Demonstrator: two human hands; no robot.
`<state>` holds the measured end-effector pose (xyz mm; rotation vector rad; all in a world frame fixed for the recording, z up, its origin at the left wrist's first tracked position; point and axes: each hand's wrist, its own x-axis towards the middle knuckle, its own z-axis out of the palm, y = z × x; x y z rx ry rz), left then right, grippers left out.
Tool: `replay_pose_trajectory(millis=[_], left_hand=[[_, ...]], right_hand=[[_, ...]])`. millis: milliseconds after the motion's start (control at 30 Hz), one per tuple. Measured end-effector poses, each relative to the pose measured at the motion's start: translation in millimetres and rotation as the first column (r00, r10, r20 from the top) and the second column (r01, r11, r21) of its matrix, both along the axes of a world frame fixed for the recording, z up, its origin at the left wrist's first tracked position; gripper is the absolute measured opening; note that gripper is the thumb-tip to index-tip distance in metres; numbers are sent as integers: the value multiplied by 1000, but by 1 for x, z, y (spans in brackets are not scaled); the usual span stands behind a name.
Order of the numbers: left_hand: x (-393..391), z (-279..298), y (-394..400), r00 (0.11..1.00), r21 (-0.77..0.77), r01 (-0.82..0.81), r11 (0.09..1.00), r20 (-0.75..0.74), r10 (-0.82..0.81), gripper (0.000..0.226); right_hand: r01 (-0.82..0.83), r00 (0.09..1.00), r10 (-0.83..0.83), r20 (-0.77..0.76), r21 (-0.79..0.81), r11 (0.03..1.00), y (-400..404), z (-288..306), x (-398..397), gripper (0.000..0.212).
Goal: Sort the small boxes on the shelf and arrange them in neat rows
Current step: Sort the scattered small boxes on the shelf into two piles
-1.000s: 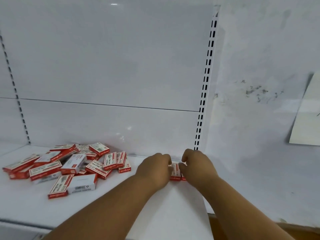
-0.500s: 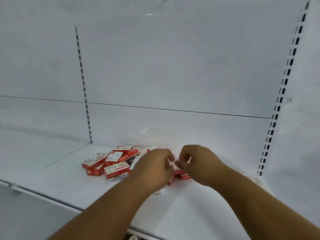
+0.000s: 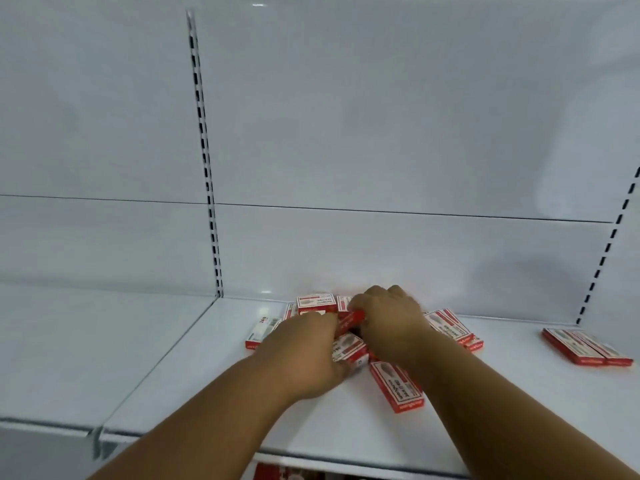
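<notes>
Red-and-white small boxes (image 3: 349, 344) are lying jumbled mid-shelf (image 3: 207, 386) near its back edge; right hand (image 3: 388, 317) is pinching 1 box (image 3: 351, 319), left hand (image 3: 304, 351) curling beside, hold unclear.

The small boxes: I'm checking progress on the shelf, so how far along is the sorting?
Done: a short row lies side by side at the shelf's right end. In hand: the left hand and right hand are in the pile, the right gripping a red box. Left: the jumbled pile.
</notes>
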<state>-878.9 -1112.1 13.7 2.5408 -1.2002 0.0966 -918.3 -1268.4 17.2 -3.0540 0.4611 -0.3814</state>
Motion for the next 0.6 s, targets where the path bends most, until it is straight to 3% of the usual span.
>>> replay_pose_trajectory(millis=[100, 133, 200, 267, 333, 400, 467, 533, 600], left_hand=[[7, -1, 7, 999, -95, 2, 996, -48, -7, 34], [10, -1, 10, 997, -138, -9, 990, -74, -1, 34], [14, -2, 14, 988, -230, -38, 972, -153, 2, 33], [17, 0, 15, 923, -393, -144, 908, -384, -20, 26], [15, 3, 12, 745, -532, -319, 785, -652, -140, 20], [10, 6, 4, 577, -592, -454, 666, -765, -286, 16], [1, 10, -7, 448, -614, -533, 583, -789, -421, 14], [-9, 12, -20, 398, -627, -540, 562, -778, -486, 16], [-20, 10, -37, 428, -640, -493, 589, -768, -476, 19]], right_hand=[[45, 995, -43, 87, -20, 999, 6, -4, 0, 23], [72, 984, -81, 159, 63, 995, 8, -4, -3, 21], [90, 923, -225, 312, 395, 914, 15, 0, -12, 13], [9, 852, -386, 354, 727, 687, 17, 2, -22, 12], [-140, 825, -468, 317, 917, 374, 16, 5, -32, 14], [-362, 809, -484, 335, 931, 39, 17, 9, -43, 20], [-521, 773, -515, 370, 834, -182, 18, 13, -55, 17], [-555, 748, -536, 391, 812, -181, 15, 13, -67, 16], [-510, 743, -524, 416, 859, -42, 7, 12, -81, 11]])
